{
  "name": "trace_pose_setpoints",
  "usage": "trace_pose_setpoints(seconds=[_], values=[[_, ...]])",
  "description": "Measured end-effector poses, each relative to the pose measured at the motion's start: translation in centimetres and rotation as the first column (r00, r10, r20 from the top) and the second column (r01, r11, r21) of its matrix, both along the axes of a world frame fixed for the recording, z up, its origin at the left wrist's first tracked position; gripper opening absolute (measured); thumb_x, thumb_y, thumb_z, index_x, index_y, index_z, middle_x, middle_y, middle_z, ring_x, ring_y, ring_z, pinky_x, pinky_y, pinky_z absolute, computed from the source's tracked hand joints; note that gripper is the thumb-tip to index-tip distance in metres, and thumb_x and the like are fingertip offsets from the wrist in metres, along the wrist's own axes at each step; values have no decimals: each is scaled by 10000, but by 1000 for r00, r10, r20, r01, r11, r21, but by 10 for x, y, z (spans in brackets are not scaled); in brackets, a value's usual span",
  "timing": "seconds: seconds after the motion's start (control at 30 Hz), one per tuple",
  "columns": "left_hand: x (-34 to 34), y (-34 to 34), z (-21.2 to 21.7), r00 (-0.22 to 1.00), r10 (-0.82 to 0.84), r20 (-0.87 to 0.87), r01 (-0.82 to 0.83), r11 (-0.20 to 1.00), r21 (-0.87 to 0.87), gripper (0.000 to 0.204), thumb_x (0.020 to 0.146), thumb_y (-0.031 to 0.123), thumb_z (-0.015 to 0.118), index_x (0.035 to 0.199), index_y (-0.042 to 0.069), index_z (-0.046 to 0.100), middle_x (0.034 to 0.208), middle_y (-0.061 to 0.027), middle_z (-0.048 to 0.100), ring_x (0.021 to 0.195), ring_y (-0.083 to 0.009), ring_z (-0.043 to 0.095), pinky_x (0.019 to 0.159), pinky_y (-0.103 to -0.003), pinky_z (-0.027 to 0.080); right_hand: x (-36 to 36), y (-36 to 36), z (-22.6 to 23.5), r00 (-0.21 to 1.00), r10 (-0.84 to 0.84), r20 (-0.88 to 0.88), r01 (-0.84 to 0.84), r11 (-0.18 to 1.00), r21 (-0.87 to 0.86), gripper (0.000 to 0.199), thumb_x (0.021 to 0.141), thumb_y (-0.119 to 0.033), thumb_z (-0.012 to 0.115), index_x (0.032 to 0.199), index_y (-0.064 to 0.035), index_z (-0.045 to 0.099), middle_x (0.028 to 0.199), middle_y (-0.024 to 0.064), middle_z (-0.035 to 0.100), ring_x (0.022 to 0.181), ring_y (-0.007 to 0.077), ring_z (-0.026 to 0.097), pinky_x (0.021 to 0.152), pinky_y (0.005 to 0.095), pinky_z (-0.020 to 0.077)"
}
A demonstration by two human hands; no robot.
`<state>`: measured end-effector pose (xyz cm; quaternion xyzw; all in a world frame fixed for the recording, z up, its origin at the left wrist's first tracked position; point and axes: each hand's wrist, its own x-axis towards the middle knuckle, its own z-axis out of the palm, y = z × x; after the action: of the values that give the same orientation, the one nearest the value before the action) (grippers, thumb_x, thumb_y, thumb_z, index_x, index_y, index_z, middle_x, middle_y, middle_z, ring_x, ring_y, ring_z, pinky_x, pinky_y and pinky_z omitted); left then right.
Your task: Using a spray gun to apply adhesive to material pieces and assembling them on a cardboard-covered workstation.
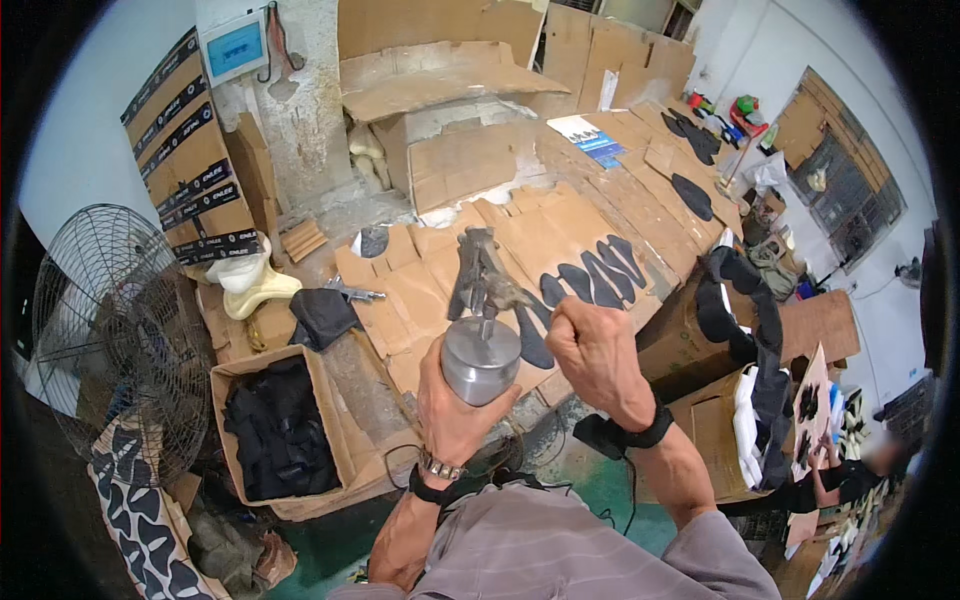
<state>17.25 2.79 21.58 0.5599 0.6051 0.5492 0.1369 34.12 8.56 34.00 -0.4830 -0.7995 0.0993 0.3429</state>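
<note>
My left hand (447, 405) is wrapped round a silver metal cup (483, 372) with a flat round lid. A short stem rises from the lid toward a grimy, residue-covered metal tool (484, 270) that looks like a spray gun; whether they are joined I cannot tell. To the right of the cup my right hand (598, 352) is raised, its fingers curled into a fist; anything inside it is hidden. Beyond the fist, several dark flat shaped pieces (590, 282) lie in a row on the cardboard (425, 345) that covers the bench.
An open box (345, 470) of black pieces stands left, near a wire fan (120, 345). A silver tool (357, 291) and dark cloth (322, 318) lie on the bench. Cartons (700, 335) with padded pieces stand right, where another person (848, 482) sits. A cardboard booth (465, 165) is behind.
</note>
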Motion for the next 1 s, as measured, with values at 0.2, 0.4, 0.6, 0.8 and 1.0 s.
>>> trace_pose_setpoints(seconds=[0.2,0.4,0.6,0.8,1.0], values=[[-16,3,-11,753,-344,561,426,905,-17,970,739,314,960,1464,-37,421,1324,-169,639,1195,-244,651,1006,-394,537,15,2,-1,983,16,-184,-40,991,-125,101,887,-7,721,979,-1,681,827,103,711,703,210,669,664,327,532],[-19,-2,8,537,-480,694,606,792,78,957,751,280,947,1490,-13,415,1359,-145,618,1245,-234,616,1063,-391,499,18,21,-13,933,100,-346,-152,980,-125,518,1024,-282,684,1415,40,579,1230,163,695,1104,210,660,939,377,527],[-17,-13,27,358,-604,712,761,631,153,977,767,242,934,1533,-8,382,1404,-129,596,1293,-217,581,1114,-394,455,13,56,-35,619,17,-785,-598,658,-457,580,1097,-482,552,1393,16,567,1171,107,698,1027,181,675,896,345,554],[-16,-10,24,407,-627,664,777,620,109,1227,682,434,1007,1589,-20,317,1496,-154,537,1354,-241,545,1147,-402,426,8,48,-37,403,-160,-901,-634,661,-401,461,1072,-543,560,1028,-90,630,702,-5,536,615,143,544,555,305,450],[-21,-3,33,493,-572,656,702,707,89,1380,633,441,1028,1641,-31,213,1564,-224,488,1423,-270,516,1175,-404,413,13,46,-36,404,-59,-913,-580,755,-306,441,1082,-522,560,1042,-86,613,717,-4,555,620,122,548,561,273,445]])
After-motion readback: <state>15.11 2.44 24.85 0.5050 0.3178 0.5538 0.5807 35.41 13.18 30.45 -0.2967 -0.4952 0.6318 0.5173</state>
